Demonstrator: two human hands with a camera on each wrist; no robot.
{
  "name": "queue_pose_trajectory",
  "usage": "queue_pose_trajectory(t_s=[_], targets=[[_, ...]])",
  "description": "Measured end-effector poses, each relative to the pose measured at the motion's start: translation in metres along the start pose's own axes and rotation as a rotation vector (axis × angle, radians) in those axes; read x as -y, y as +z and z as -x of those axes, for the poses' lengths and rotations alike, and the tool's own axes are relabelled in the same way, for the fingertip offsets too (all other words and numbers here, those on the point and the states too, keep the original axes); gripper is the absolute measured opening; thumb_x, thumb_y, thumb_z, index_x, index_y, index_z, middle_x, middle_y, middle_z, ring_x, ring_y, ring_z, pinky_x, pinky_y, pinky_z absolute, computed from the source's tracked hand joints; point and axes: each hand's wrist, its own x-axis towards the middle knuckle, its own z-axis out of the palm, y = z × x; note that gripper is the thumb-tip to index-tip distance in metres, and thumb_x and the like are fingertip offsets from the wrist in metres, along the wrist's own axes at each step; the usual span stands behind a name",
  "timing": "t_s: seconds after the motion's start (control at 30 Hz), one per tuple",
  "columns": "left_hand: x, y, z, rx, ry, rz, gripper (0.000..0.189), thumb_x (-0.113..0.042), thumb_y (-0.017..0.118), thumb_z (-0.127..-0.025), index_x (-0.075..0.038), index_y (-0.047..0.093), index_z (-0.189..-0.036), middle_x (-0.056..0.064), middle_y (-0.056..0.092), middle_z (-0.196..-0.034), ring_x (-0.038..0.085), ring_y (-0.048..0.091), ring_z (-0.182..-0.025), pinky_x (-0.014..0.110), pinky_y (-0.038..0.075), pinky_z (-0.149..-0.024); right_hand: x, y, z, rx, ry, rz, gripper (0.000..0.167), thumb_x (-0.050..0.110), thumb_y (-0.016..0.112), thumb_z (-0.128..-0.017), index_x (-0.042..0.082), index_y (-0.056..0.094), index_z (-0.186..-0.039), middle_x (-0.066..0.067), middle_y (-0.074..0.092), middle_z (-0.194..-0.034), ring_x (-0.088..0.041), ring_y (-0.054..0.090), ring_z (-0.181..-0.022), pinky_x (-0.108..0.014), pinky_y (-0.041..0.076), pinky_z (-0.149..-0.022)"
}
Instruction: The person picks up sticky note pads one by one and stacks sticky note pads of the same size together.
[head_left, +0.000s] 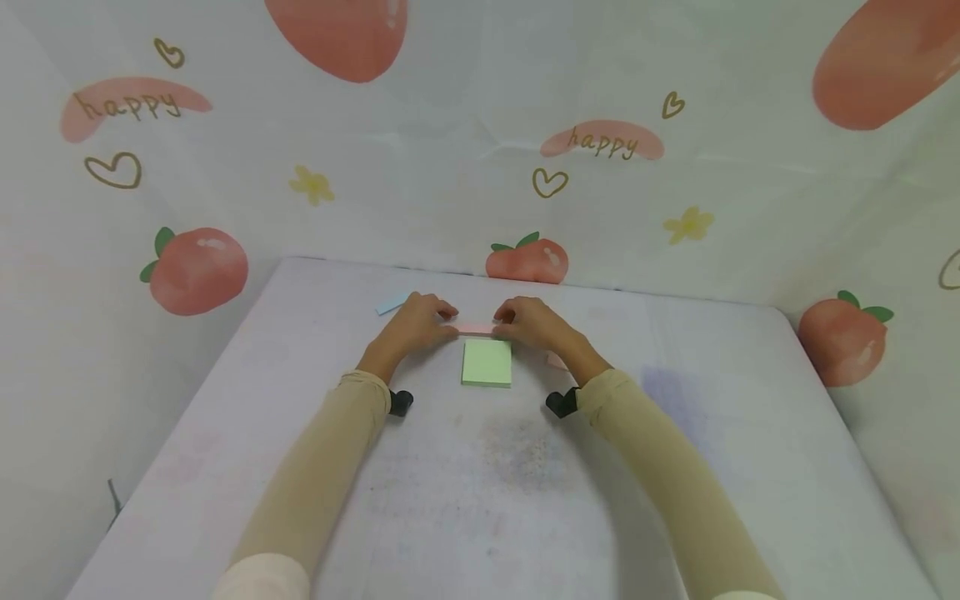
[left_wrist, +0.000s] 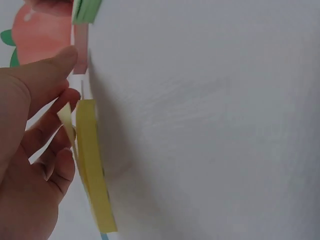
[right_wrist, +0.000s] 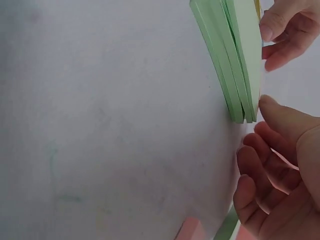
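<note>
In the head view a thin pink pad [head_left: 476, 330] lies behind a square light green sticky-note pad [head_left: 487, 362]. My left hand [head_left: 417, 323] is at the pink pad's left end, its thumb tip touching or nearly touching it. At the right end is my right hand [head_left: 534, 323], thumb low and index finger apart from it. Beside the left fingers, a yellow pad [left_wrist: 92, 165] shows in the left wrist view with a sheet curling up. The right wrist view shows the green pad's layered edge [right_wrist: 227, 65] near the right thumb; the pink pad is mostly hidden there.
A light blue strip [head_left: 392, 305] lies beyond the left hand. Part of a pink piece [head_left: 557, 361] shows beside the right wrist. The table [head_left: 450, 517] is covered in marked white cloth, with a fruit-patterned curtain [head_left: 435, 167] behind it.
</note>
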Motion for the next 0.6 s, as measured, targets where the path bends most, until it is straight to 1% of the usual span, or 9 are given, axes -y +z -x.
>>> queue_pose_trajectory(t_s=[0.1,0.17,0.27,0.47,0.6], targets=[[0.001,0.004,-0.002,-0.01,0.027,-0.055,0.039,-0.029,0.074,-0.093,-0.013,0.071,-0.128,0.008,0.069,-0.124,0.031,0.054,-0.119,0.045,0.043,-0.107,-0.001,0.001,-0.004,0.004,-0.01,-0.008,0.033,0.027,0.074,-0.094,0.005,0.071,-0.118,-0.008,0.071,-0.108,-0.021,0.061,-0.097,-0.034,0.052,-0.089],[0.001,0.006,-0.002,-0.02,0.045,-0.084,0.036,-0.028,0.074,-0.094,-0.014,0.073,-0.127,0.008,0.068,-0.122,0.03,0.052,-0.113,0.044,0.044,-0.102,-0.001,0.002,-0.005,0.008,-0.016,-0.008,0.031,0.026,0.075,-0.094,0.005,0.072,-0.116,-0.008,0.072,-0.107,-0.02,0.06,-0.096,-0.033,0.052,-0.088],[0.0,0.008,-0.001,-0.043,0.061,-0.108,0.031,-0.026,0.073,-0.095,-0.015,0.075,-0.123,0.008,0.068,-0.12,0.029,0.05,-0.108,0.042,0.045,-0.097,0.0,0.002,-0.007,0.013,-0.025,0.004,0.028,0.024,0.076,-0.093,0.005,0.074,-0.114,-0.008,0.072,-0.105,-0.02,0.06,-0.094,-0.033,0.051,-0.087],[-0.004,0.01,-0.001,-0.063,0.062,-0.116,0.026,-0.024,0.07,-0.097,-0.013,0.075,-0.12,0.007,0.068,-0.118,0.028,0.05,-0.108,0.041,0.045,-0.098,0.001,0.002,-0.008,0.023,-0.025,0.013,0.025,0.021,0.074,-0.094,0.005,0.074,-0.113,-0.007,0.073,-0.104,-0.02,0.059,-0.092,-0.031,0.051,-0.084],[-0.006,0.012,-0.002,-0.069,0.036,-0.095,0.025,-0.025,0.067,-0.099,-0.014,0.073,-0.121,0.004,0.07,-0.113,0.026,0.05,-0.107,0.04,0.046,-0.097,0.0,0.001,-0.007,0.019,-0.011,0.001,0.026,0.022,0.073,-0.095,0.005,0.073,-0.114,-0.007,0.072,-0.105,-0.02,0.059,-0.092,-0.03,0.05,-0.083]])
